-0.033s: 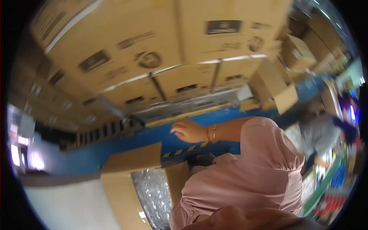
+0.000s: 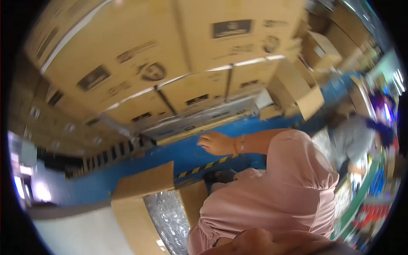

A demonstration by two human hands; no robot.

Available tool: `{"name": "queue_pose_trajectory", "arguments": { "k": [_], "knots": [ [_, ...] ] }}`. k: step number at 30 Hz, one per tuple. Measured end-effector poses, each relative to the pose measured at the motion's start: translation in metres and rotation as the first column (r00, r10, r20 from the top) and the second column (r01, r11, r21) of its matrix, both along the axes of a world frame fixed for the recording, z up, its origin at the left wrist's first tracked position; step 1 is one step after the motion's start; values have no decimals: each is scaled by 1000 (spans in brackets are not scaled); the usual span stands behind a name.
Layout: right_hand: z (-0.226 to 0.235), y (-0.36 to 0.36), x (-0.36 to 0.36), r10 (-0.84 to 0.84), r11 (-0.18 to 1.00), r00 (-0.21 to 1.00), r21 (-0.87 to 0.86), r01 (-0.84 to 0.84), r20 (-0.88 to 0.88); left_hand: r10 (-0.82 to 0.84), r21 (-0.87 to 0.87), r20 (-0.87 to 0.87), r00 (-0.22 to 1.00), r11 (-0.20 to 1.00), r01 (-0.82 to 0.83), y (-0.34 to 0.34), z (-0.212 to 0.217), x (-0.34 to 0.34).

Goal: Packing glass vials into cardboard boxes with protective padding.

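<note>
My right hand (image 2: 216,143) is held out over the blue floor, in front of the lower row of stacked cartons. Its fingers are loosely bent and a little apart, and nothing shows in them. A thin bracelet circles the wrist, and a pink sleeve (image 2: 293,155) covers the upper arm. Nearer, at the lower left, stands an opened cardboard box (image 2: 135,227) with one flap (image 2: 146,180) folded out. Clear, crinkled plastic wrapping (image 2: 168,219) shows inside it. My left hand is out of sight.
Tall cartons (image 2: 140,51) stand stacked on a pallet ahead. An opened carton (image 2: 293,87) sits to their right, with more boxes (image 2: 318,49) behind. At the right, another person in grey (image 2: 350,138) is beside a green-edged bench (image 2: 359,199). Yellow-black tape (image 2: 204,166) marks the floor.
The view has turned slightly, so the stacked cartons sit farther left. My right hand has shifted a little to the right in the picture and still shows nothing in it.
</note>
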State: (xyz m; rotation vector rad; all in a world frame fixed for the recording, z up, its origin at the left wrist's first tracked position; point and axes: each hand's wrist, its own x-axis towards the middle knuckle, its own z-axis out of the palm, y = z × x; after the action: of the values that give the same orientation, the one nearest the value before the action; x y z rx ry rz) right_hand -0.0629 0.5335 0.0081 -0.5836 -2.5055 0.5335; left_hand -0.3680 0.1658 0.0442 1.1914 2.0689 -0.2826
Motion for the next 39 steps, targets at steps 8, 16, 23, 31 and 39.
{"name": "queue_pose_trajectory", "arguments": {
  "k": [8,16,23,31,39],
  "knots": [
    [-94,-155,308,319,836,438,-467,288,841,-490,147,-33,871,859,490,196,48,40],
    [-71,-144,405,70,723,521,-403,561,851,-812,920,317,-490,139,366,343,184,450],
    [-63,-89,464,-268,650,422,-162,743,866,-194,865,498,-845,171,471,304,196,644],
    [-34,-137,539,-343,322,463,-360,875,817,391,805,526,-756,58,590,365,192,723],
    [-34,-126,615,-714,-61,128,-244,968,688,730,672,549,-408,-95,734,491,135,838]
  ]
}}
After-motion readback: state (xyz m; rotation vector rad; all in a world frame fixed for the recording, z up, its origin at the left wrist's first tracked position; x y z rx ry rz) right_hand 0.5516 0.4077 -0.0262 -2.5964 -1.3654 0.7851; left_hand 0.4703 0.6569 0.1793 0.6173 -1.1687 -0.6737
